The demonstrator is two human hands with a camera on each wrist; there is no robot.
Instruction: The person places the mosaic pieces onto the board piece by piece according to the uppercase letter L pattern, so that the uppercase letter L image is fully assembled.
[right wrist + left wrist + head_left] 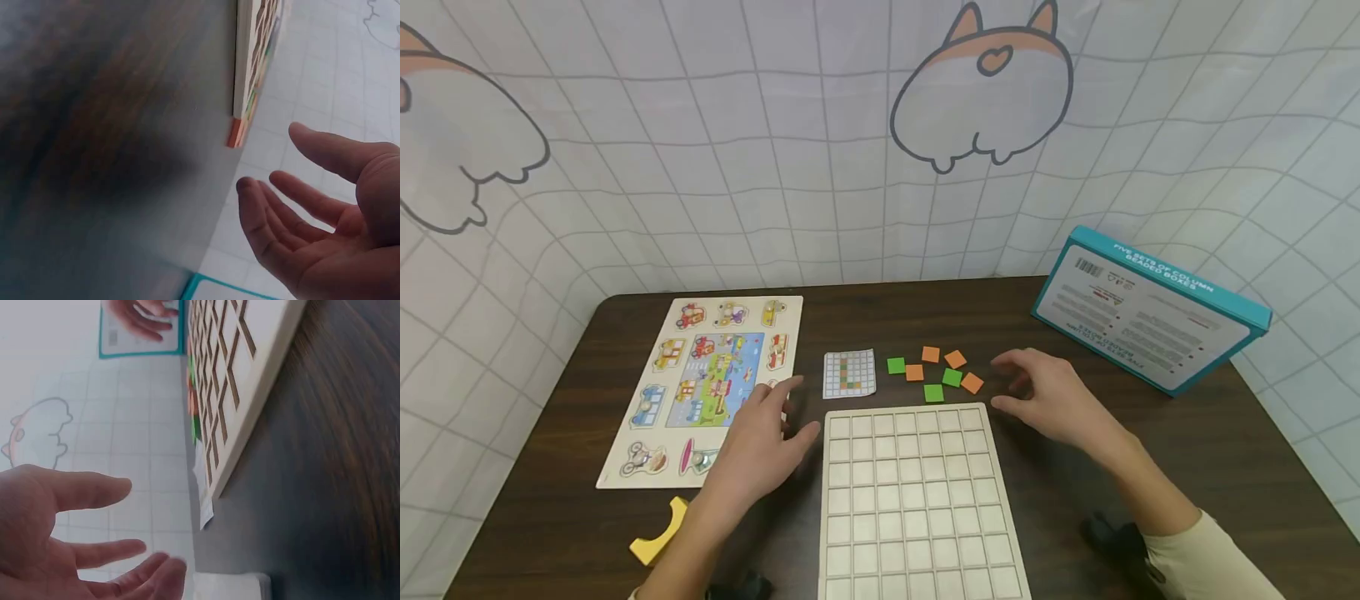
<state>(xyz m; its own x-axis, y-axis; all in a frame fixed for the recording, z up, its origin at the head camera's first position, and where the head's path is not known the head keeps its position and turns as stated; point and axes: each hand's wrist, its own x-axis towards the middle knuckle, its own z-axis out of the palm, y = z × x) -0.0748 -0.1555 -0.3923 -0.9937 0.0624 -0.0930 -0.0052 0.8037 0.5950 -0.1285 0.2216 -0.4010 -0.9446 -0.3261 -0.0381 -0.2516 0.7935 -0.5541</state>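
Observation:
A wooden grid board (917, 500) lies at the table's near middle, its square cells bare. Beyond its far edge are several orange tiles (972, 382) and three green tiles (933, 393), loosely scattered. A small printed grid card (849, 374) with coloured squares lies left of them. My left hand (758, 442) hovers between the board and a picture puzzle (632, 450), thumb and fingers apart, holding nothing. To the right of the tiles, my right hand (1048, 400) has loosely bent fingers and an empty gap before the thumb, also seen in the right wrist view.
A teal and white box (1150, 308) stands at the back right, beyond my right hand. Near my left forearm lies a yellow arched block (659, 533). A white curtain (850, 167) with grid lines hangs behind the dark wooden table (565, 400).

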